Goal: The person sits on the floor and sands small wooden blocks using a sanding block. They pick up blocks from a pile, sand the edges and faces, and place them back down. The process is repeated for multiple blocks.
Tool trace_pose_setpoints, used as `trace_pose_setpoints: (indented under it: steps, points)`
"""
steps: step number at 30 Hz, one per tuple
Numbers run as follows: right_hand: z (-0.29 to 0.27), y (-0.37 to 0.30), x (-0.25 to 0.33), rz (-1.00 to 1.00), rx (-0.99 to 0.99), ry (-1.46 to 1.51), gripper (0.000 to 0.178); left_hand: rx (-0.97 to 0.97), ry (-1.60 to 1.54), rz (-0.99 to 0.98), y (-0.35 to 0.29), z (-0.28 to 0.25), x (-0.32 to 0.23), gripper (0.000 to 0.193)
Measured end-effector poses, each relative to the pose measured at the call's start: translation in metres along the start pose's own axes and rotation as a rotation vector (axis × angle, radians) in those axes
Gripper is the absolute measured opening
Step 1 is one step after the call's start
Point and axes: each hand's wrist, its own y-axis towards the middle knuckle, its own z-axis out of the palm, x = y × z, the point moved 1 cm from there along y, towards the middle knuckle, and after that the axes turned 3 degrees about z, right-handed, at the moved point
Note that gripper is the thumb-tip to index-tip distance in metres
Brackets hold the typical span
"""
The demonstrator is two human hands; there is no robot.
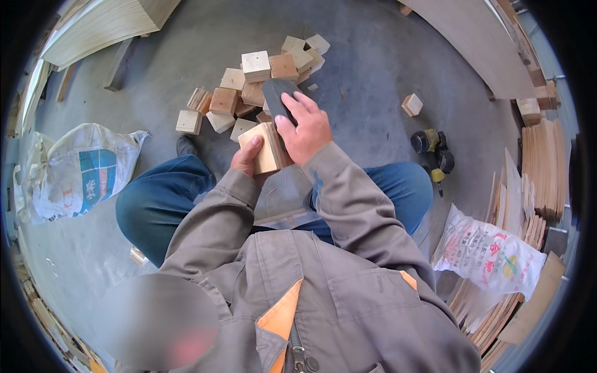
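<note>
My left hand (247, 156) is closed around a pale wooden block (262, 148), thumb on its upper face, in front of my lap. Held in my right hand (306, 127) is a dark grey, flat, rounded-edged sanding pad (279, 97); its exact make-up cannot be told. The pad's lower end is beside the block's right side, and whether they touch is hidden by my fingers. Beyond both hands, a loose pile of similar wooden blocks (255, 66) lies on the grey floor, some pale and some reddish brown.
A single block (411, 105) and a yellow-black power drill (433, 152) lie on the floor to the right. White woven sacks stand at left (81, 171) and right (488, 252). Stacked thin boards (543, 168) line the right side; large sheet stacks (109, 31) rise at far left.
</note>
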Motion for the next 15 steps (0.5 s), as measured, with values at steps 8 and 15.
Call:
trace_pose_setpoints:
  steps: [8,15]
  points:
    - [-0.033,-0.073,0.053,-0.108,0.077,0.015,0.051,-0.091,-0.152,0.021,0.001,-0.011,-0.017,0.069]
    - [0.009,0.014,0.027,-0.02,0.056,-0.06,0.046,-0.074,-0.026,-0.002,-0.01,-0.007,-0.011,0.067]
